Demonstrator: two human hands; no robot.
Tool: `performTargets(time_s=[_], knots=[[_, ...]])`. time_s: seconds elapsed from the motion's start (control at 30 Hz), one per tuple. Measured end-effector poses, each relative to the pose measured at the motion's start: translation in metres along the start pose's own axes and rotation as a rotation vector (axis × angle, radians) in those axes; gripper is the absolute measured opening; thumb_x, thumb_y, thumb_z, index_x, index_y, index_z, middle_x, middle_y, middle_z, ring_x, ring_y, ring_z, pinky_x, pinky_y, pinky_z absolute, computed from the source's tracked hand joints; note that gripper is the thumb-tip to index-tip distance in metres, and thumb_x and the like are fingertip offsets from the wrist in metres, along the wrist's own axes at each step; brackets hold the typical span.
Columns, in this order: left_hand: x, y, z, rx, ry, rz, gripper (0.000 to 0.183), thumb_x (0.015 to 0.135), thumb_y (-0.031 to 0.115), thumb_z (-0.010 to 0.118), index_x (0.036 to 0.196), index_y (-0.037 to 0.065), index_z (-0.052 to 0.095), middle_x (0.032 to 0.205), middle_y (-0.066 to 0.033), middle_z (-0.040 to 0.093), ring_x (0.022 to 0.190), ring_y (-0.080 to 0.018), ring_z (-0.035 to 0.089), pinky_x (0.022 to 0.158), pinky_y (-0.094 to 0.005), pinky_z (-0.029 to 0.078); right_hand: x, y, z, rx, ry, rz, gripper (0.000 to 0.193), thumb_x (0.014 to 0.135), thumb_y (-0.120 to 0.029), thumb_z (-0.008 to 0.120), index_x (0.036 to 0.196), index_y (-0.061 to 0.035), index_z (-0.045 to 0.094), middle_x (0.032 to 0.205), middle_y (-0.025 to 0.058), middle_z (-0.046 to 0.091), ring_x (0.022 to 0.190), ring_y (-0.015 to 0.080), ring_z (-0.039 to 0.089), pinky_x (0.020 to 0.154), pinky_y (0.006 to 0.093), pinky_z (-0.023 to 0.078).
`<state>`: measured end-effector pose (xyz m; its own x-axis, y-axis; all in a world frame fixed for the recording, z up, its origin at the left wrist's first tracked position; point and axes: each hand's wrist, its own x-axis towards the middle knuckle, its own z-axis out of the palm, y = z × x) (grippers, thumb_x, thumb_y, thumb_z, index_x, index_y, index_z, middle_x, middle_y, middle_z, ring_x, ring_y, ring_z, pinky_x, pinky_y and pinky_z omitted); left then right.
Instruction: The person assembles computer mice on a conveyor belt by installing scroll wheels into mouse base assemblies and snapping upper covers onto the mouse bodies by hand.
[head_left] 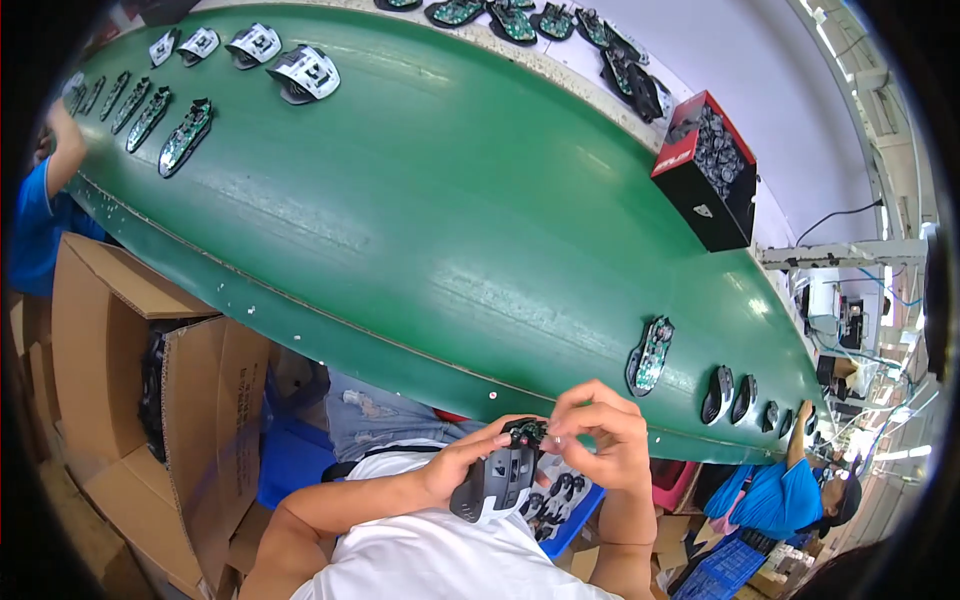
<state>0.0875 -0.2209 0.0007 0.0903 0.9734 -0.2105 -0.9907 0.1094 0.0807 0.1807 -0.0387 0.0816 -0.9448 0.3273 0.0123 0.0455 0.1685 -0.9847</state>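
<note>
Close to my chest, my left hand (463, 464) is closed around a grey-and-black computer mouse shell (497, 484). A small dark circuit board (526, 432) shows at the shell's upper end. My right hand (606, 440) is raised just beside that board, thumb and fingertips pinched together. Whatever sits between those fingertips is too small to make out. The nearest piece on the green belt is a mouse base with its circuit board bare (652, 356), lying beyond my right hand.
The green conveyor belt (420, 200) carries rows of mouse bases (186, 138) and pale shells (305, 74) at far left. A black-and-red box (712, 205) of small grey parts stands at its far edge. Cardboard boxes (200, 420) stand at left. Co-workers in blue (765, 495) sit either side.
</note>
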Motion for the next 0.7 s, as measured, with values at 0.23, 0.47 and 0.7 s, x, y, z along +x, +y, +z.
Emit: performTargets(time_s=[0.23, 0.47, 0.7], knots=[[0.002, 0.001, 0.001, 0.111, -0.062, 0.008, 0.056, 0.102, 0.027, 0.047, 0.149, 0.003, 0.03, 0.133, -0.016, 0.053, 0.117, -0.0298, 0.061, 0.1, -0.0383, 0.047, -0.018, -0.005, 0.007, -0.063, 0.089, 0.058, 0.019, 0.071, 0.009, 0.071, 0.088, 0.0023, 0.072, 0.097, 0.0155, 0.067, 0.087, 0.022, 0.068, 0.08, 0.033, 0.055], [0.0, 0.008, 0.012, 0.164, -0.003, 0.032, 0.059, 0.1, 0.027, 0.049, 0.15, 0.003, 0.03, 0.136, -0.0128, 0.05, 0.121, -0.0195, 0.055, 0.101, -0.0319, 0.044, -0.037, 0.003, 0.022, -0.142, 0.27, 0.001, 0.023, 0.071, 0.003, 0.08, 0.093, 0.0024, 0.071, 0.105, 0.0192, 0.07, 0.09, 0.0246, 0.07, 0.08, 0.0333, 0.056], [-0.001, 0.009, 0.015, 0.394, -0.004, 0.058, 0.058, 0.102, 0.029, 0.045, 0.151, 0.004, 0.029, 0.138, -0.0091, 0.048, 0.126, -0.0137, 0.046, 0.106, -0.028, 0.036, -0.048, 0.006, 0.028, -0.21, 0.348, -0.043, 0.029, 0.068, 0.002, 0.083, 0.096, 0.0013, 0.073, 0.102, 0.0177, 0.071, 0.092, 0.0261, 0.071, 0.08, 0.034, 0.058]])
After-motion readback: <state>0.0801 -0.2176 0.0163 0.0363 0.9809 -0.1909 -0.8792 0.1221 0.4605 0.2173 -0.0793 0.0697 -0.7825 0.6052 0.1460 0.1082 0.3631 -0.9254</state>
